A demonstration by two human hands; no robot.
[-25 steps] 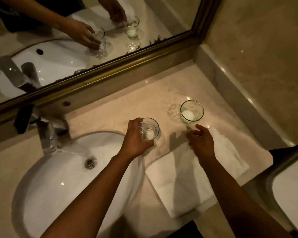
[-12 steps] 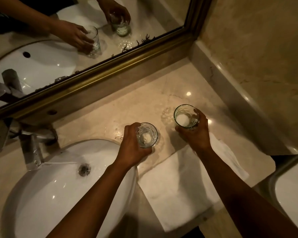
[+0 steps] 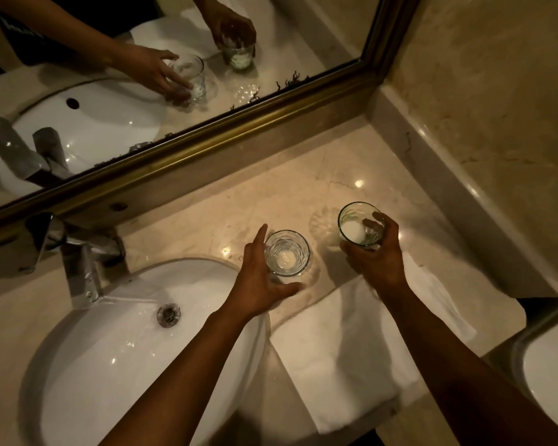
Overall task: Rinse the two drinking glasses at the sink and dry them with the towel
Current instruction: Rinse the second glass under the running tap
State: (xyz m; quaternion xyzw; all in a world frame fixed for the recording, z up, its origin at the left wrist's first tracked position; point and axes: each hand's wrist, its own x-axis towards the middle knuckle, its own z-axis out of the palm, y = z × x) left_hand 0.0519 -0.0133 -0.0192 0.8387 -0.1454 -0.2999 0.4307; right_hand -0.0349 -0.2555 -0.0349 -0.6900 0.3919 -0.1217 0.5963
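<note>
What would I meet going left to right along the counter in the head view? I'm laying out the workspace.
Faucet → sink → left hand → patterned glass → smooth glass in the right hand; the towel overlaps these, so it is left out.

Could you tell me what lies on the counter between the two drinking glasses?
In the head view, only bare marble counter separates the patterned glass from the smooth glass.

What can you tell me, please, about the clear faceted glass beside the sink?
The clear faceted drinking glass stands upright on the beige marble counter, right of the white oval sink. It looks empty, with a thick pale base. The left hand spreads around its left side, fingers straight.
</note>
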